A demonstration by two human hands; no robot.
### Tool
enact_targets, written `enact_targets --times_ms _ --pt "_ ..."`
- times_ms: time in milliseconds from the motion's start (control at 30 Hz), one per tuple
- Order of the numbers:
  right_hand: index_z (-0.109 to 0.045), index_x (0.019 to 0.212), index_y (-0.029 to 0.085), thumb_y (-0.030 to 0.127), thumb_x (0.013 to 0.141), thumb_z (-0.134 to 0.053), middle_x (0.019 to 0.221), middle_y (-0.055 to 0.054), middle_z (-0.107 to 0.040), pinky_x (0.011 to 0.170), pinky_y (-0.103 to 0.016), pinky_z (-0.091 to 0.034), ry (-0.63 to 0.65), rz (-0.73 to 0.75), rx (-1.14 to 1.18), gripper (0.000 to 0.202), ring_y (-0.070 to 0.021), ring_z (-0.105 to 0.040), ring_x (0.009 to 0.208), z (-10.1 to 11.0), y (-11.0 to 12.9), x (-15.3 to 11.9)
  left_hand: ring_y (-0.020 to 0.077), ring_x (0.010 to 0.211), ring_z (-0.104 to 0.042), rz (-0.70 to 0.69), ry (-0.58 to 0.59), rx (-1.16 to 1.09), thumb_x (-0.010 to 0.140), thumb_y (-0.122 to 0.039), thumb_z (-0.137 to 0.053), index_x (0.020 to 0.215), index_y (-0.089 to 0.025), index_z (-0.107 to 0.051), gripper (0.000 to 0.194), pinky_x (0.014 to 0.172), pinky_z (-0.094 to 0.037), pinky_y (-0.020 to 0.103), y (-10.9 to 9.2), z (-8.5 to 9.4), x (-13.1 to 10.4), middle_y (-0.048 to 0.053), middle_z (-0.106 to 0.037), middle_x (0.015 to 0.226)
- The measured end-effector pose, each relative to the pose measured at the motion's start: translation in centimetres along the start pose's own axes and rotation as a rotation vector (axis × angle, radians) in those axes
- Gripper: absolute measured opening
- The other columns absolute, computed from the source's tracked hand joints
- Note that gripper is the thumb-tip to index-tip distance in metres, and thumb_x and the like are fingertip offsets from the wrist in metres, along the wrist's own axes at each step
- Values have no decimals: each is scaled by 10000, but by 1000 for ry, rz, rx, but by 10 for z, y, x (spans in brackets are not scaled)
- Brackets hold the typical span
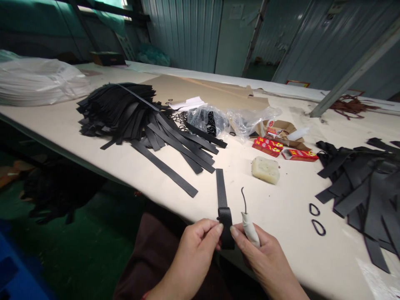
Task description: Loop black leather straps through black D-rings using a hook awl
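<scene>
A black strap (221, 189) lies on the table edge, its near end folded over. My left hand (198, 250) pinches the left side of the folded part between thumb and fingers. On the right side, the thumb of my right hand (265, 254) presses against the same fold. That hand also holds a hooked awl (250, 229) with a white wrapped handle, its curved tip pointing up and away. Beyond it sits a pale wax-like block (265, 170). Two black D-shaped rings (318, 227) lie to the right.
A big pile of black straps (125, 112) is at left, another (371, 187) at right. Red boxes (268, 146), a clear plastic bag (208, 121) with black rings and a white coil (40, 81) lie farther back. A metal post (353, 79) stands at right.
</scene>
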State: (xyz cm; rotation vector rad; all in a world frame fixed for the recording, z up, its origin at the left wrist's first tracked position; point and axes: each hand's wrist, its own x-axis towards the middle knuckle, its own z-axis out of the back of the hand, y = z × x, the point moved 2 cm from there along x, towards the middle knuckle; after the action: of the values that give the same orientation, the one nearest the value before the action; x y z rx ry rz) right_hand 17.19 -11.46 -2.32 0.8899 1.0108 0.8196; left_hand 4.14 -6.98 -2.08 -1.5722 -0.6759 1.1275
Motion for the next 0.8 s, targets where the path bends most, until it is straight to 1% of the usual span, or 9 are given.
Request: enact_targets --times_ms 100,167,300,400,467,567,633,800 --pt "-574 679 169 493 748 -551 604 6 -494 529 -246 -363 -8 5 4 332 -140 -408 572 -1 0 0 173 683 -510 -21 13 -52 766 -282 -543 682 -159 -614 165 651 -397 254 2 -3 -1 18 -583 677" --pt "-551 680 174 484 759 -539 608 13 -471 539 -244 -366 -20 21 4 320 -139 -404 583 -3 1 0 181 716 -514 -17 29 -78 747 -257 -562 720 -152 -624 125 672 -401 262 3 -5 -1 30 -595 720" --pt "-494 650 182 485 757 -521 593 27 -412 537 -243 -363 -38 34 6 322 -136 -382 576 -7 4 -2 148 615 -429 12 5 -21 753 -272 -543 641 -135 -601 187 593 -360 251 1 -4 -1 3 -514 602" --pt "-469 638 187 495 748 -512 599 27 -408 541 -245 -361 -36 38 14 330 -140 -381 583 -9 4 -3 140 609 -392 -20 -23 32 757 -275 -540 605 -135 -585 212 580 -338 246 -2 -3 -1 -6 -470 599" --pt "-477 638 189 490 749 -516 597 30 -412 537 -242 -354 -41 54 32 323 -137 -378 576 -9 4 -4 135 601 -378 -26 -30 25 750 -279 -552 568 -146 -559 226 568 -329 240 -2 -2 -1 -17 -443 588" --pt "-503 640 190 470 746 -530 570 45 -393 509 -236 -328 -60 44 53 301 -126 -353 539 -8 5 -5 123 569 -349 1 -27 -21 730 -292 -588 537 -157 -539 241 537 -306 230 0 -3 -2 -37 -411 546" --pt "-517 642 188 453 727 -553 562 47 -397 501 -236 -320 -76 31 68 280 -122 -348 528 -7 6 -7 118 565 -349 10 -16 -59 727 -295 -606 554 -152 -566 228 538 -304 226 2 -4 -2 -40 -429 539" --pt "-527 638 181 413 702 -573 564 43 -421 500 -235 -316 -91 44 87 245 -119 -358 531 1 7 -10 109 596 -397 50 70 -187 743 -284 -617 676 -134 -667 172 584 -337 210 2 -10 -3 -23 -538 591"
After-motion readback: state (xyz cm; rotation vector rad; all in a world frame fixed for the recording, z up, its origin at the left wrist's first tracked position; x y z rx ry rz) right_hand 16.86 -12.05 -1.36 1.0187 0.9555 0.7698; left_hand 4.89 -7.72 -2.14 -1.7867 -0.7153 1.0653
